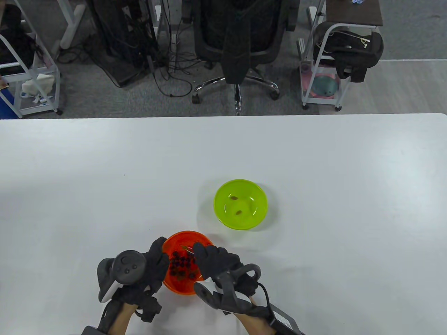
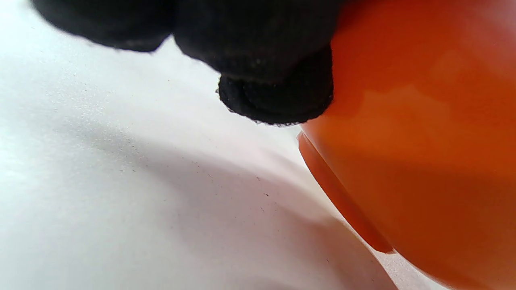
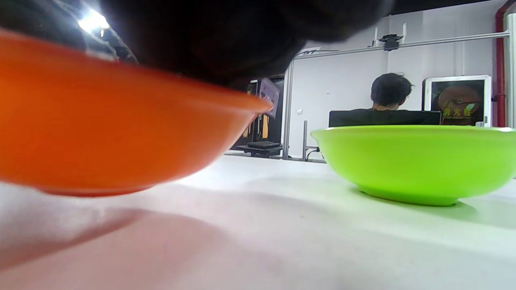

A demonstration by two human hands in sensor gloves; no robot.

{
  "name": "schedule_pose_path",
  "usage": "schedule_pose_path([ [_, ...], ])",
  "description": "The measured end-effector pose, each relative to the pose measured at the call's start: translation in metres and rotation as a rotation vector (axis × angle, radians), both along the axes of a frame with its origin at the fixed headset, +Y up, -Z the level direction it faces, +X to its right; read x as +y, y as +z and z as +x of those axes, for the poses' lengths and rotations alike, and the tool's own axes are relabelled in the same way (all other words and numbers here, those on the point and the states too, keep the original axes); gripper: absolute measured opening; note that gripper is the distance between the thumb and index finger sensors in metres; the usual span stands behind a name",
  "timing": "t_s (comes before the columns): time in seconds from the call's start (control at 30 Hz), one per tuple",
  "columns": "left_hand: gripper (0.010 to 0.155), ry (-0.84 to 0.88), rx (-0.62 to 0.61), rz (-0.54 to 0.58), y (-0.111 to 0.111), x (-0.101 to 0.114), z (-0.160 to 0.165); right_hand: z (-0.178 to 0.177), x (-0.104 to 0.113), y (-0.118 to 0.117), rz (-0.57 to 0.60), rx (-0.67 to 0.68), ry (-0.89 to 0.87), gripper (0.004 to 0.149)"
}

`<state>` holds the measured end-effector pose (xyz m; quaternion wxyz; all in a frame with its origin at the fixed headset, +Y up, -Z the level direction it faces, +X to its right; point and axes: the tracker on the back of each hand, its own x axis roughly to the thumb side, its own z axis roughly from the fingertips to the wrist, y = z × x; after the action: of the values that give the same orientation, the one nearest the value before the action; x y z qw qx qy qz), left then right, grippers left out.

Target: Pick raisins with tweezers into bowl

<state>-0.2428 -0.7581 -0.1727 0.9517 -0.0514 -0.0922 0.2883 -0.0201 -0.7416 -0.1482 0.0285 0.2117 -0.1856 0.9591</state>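
I steady the orange bowl (image 1: 181, 275) with my left hand (image 1: 153, 265) gripping its rim, so my right hand (image 1: 216, 260), pinching the tweezers (image 1: 188, 248), can reach raisins (image 1: 181, 263) bound for the green bowl (image 1: 240, 204) farther right.

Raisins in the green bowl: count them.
2. Both lie on the floor of the green bowl: one raisin left of centre, another nearer the person. None looks hidden.

tweezers (image 1: 185, 248): mostly hidden by right hand (image 1: 218, 260) (tips indistinct) | grip: unclear
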Motion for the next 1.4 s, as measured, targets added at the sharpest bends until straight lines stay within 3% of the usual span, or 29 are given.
schedule_pose_path([
  [0.47, 0.055, 0.000, 0.011, -0.008, -0.001, 0.002, -0.002, 0.045, 0.014, -0.021, 0.044, -0.159, -0.142, 0.042],
  [0.83, 0.055, 0.015, 0.019, -0.007, -0.001, 0.004, -0.006, 0.097, 0.002, -0.049, -0.016, -0.379, -0.171, 0.042],
  [1.07, 0.055, 0.014, 0.014, -0.008, -0.001, 0.004, -0.006, 0.111, -0.002, -0.052, -0.040, -0.448, -0.191, 0.044],
  [1.4, 0.055, 0.012, 0.019, -0.011, 0.000, 0.004, -0.007, 0.105, 0.004, -0.043, -0.038, -0.356, -0.250, 0.044],
])
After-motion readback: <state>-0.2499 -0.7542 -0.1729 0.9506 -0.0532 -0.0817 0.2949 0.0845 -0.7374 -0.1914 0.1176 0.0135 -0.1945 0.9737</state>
